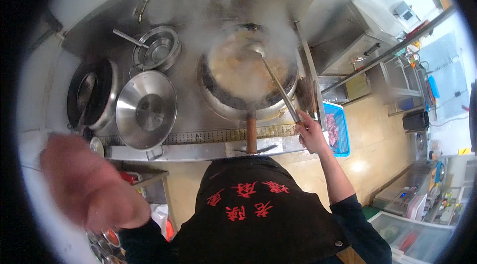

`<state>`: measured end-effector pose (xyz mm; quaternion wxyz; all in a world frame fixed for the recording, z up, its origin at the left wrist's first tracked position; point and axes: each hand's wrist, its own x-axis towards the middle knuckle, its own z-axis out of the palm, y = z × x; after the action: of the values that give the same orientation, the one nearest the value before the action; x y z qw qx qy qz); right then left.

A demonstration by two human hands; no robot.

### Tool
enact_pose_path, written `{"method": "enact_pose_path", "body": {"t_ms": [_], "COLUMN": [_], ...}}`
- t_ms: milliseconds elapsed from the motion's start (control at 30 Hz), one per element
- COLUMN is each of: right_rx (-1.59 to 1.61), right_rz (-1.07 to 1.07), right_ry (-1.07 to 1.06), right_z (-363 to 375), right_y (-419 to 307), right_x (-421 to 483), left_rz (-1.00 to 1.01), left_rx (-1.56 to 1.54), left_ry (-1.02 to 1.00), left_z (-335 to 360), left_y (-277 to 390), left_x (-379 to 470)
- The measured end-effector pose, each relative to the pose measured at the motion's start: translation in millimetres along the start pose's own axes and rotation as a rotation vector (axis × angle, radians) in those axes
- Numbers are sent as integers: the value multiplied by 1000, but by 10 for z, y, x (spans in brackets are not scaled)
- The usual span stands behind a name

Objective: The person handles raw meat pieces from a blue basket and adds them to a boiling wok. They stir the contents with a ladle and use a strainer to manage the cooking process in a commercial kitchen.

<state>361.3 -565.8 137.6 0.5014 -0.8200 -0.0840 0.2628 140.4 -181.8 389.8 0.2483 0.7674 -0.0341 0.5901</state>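
Note:
Steam rises from a large wok [250, 96] on the stove, filled with a bubbling brownish liquid with food in it. Its wooden handle [251, 133] points toward me. My right hand [311, 133] grips the long metal handle of a ladle [277, 81], whose bowl rests in or just over the liquid. My left hand [93, 185] is raised close to the camera at the lower left, blurred; whether it holds anything cannot be made out. Beyond it, a wide stainless steel bowl [168, 111] with loop handles stands at the stove's front edge.
Left of the wok are nested metal pots [176, 55] with a handled strainer or ladle, and a dark wok [108, 92] holding another ladle. A bamboo brush [307, 96] lies at the right. Below stands a blue basket [344, 129] of raw meat.

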Motion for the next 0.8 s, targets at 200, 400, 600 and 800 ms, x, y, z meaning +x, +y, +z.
{"method": "enact_pose_path", "body": {"t_ms": [200, 400, 600, 800], "right_rx": [-165, 298, 758, 429], "right_rz": [-304, 79, 333, 241], "right_ry": [209, -2, -164, -175], "right_z": [-193, 37, 204, 200], "right_y": [72, 402, 396, 295], "right_x": [561, 828, 730, 408], "left_rz": [-750, -1144, -1684, -1828], "left_rx": [47, 156, 115, 122], "left_ry": [-611, -861, -730, -869], "left_z": [339, -380, -1276, -1808], "left_y": [-719, -739, -552, -620], "left_x": [-1612, -3818, -5286, -5793]}}
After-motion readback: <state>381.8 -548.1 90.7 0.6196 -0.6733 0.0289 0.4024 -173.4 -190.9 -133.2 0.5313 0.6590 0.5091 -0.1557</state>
